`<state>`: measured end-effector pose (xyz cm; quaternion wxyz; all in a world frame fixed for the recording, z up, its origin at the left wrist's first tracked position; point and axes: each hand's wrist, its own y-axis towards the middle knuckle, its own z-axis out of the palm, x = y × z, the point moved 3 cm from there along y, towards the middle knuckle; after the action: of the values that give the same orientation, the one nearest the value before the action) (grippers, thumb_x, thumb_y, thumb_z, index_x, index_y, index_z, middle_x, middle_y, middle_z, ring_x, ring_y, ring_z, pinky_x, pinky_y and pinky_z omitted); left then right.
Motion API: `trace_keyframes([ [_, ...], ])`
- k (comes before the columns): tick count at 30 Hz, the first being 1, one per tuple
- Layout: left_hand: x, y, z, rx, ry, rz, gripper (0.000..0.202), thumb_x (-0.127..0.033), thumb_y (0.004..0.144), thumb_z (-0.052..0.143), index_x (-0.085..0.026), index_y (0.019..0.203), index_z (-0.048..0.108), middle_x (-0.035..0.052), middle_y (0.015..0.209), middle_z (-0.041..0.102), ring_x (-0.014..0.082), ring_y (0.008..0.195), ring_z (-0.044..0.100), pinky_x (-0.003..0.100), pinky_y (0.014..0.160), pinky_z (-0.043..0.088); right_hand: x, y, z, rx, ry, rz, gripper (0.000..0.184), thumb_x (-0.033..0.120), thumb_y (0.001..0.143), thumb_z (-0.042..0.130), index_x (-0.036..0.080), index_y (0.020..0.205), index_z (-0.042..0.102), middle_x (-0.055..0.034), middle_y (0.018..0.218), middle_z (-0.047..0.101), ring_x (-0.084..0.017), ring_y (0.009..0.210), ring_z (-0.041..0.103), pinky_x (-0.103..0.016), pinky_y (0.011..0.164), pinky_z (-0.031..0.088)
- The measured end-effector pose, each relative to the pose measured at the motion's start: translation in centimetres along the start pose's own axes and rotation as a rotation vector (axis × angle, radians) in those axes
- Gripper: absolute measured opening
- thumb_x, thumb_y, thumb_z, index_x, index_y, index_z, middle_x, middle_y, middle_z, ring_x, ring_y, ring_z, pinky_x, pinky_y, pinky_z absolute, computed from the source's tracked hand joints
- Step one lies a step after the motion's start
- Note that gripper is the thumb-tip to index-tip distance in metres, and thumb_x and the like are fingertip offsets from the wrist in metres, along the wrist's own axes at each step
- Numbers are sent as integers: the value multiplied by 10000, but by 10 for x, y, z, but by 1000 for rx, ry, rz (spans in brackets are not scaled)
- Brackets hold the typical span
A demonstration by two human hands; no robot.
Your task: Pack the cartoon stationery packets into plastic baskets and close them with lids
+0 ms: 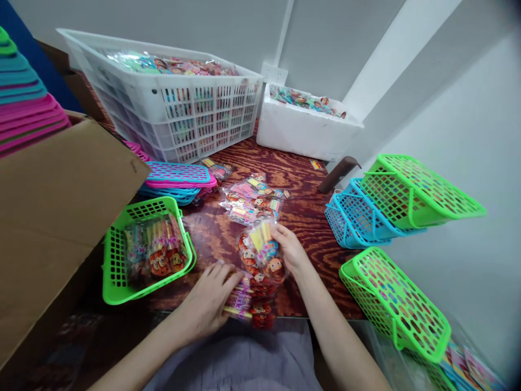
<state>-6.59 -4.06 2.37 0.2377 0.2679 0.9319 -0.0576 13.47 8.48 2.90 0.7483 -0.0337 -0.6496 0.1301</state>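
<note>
My right hand [291,251] is closed on a clear packet of cartoon-topped pens [262,252], lifted a little over the wooden table [309,217]. My left hand [207,301] rests with its fingers curled over a stack of the same packets [252,304] at the table's near edge. To the left stands a green basket [118,282] with several packets inside. A loose heap of packets [252,202] lies just beyond my hands.
A white crate [171,108] and a white foam box [301,130] full of packets stand at the back. Pink and blue lids [177,176] are stacked near the crate. Filled green baskets [415,193] [396,304] and a blue basket [354,217] sit right. A cardboard box flap [52,217] is left.
</note>
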Motion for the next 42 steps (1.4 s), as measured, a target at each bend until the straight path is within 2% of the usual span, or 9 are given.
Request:
trace_keyframes([
  [6,2,-4,5,-114,197,73,604,-229,736,642,-190,1324,511,162,1596,245,383,1485,138,591,1194,138,2,-32,73,142,-1170,-296,128,219,896,519,229,876,645,-45,881,670,-190,832,593,-284,777,411],
  [9,3,-3,6,-95,262,126,533,-345,775,660,-194,1271,540,155,1646,122,384,1513,37,637,1194,18,-5,-53,84,215,-1274,-307,173,184,876,513,201,927,678,-90,999,691,-206,899,620,-296,789,426],
  [14,0,6,-3,43,205,153,592,-224,722,646,-192,1293,495,171,1541,353,328,1454,270,586,1219,73,0,-41,47,453,-943,-87,199,311,881,574,203,756,686,4,770,682,-169,739,614,-259,686,420],
  [20,-5,12,-6,57,170,92,616,-145,663,608,-172,1270,509,143,1381,488,317,1337,398,520,1218,163,-4,-29,-23,-364,-1190,-63,157,334,904,521,212,910,620,-84,950,668,-246,937,582,-317,783,420],
  [24,-5,11,-4,64,187,80,641,-153,659,599,-154,1293,507,145,1397,470,318,1342,386,498,1218,158,-28,-35,-20,-207,-1261,-112,193,340,777,685,221,886,579,-95,1008,640,-272,997,551,-339,824,415],
  [28,-4,10,-2,67,181,70,647,-172,669,610,-158,1308,507,147,1393,475,319,1327,400,493,1197,202,-41,-32,-35,-151,-849,26,284,295,608,772,231,646,498,24,629,538,-187,676,527,-285,664,390],
  [33,-2,8,4,32,163,41,678,-146,653,596,-174,1324,505,141,1426,451,321,1333,393,489,1174,246,-42,-44,-75,-299,-507,96,446,675,723,593,242,702,489,27,600,548,-166,541,509,-284,557,399],
  [38,-2,7,6,25,160,33,673,-140,644,592,-162,1313,521,151,1434,446,329,1342,388,495,1175,247,-24,-73,-89,-428,-1212,57,222,379,915,525,213,798,615,-42,686,635,-211,653,586,-303,610,400],
  [42,-1,7,6,27,160,27,669,-142,650,599,-162,1314,520,161,1447,440,335,1338,395,503,1163,266,-11,-73,-66,-138,-1682,-400,466,50,880,470,240,1287,596,-147,1318,593,-281,1209,530,-365,898,425],
])
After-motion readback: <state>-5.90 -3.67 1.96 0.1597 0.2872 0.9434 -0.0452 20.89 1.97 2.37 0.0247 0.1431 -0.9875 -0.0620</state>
